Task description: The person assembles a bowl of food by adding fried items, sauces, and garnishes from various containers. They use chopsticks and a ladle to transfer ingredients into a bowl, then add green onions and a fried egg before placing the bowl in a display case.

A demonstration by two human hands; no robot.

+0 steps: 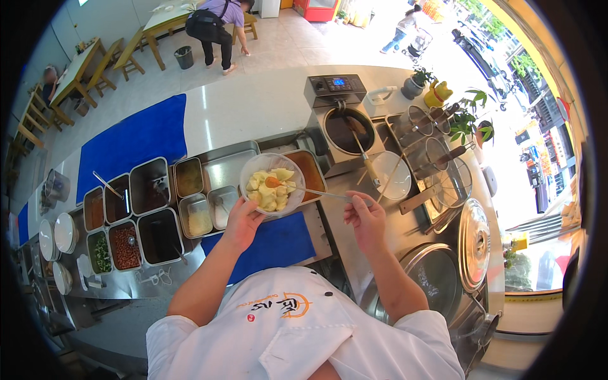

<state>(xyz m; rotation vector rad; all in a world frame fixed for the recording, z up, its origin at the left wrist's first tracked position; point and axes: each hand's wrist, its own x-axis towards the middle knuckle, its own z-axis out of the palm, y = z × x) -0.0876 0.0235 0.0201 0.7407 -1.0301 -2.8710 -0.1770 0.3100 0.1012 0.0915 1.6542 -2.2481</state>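
My left hand (243, 223) is closed on the near left rim of a translucent white bowl (246, 174), which holds pale yellow dumplings (271, 197). Between the fingers of my right hand (366, 218) is the handle of a long metal spoon (322, 192). The spoon's head, filled with something orange-red, is over the dumplings; whether it touches them I cannot tell. Behind the bowl's right side sits a rectangular metal pan (311, 166) of reddish-brown sauce, partly hidden by the bowl.
Metal tubs of chopped greens (99, 253), peanuts (125, 244) and dark contents line the left counter. A fryer (335, 84) with a lit display stands ahead. Wire strainers (437, 152), a white bowl (395, 183) and a large pot (437, 278) are right. A person (218, 25) bends beyond the counter.
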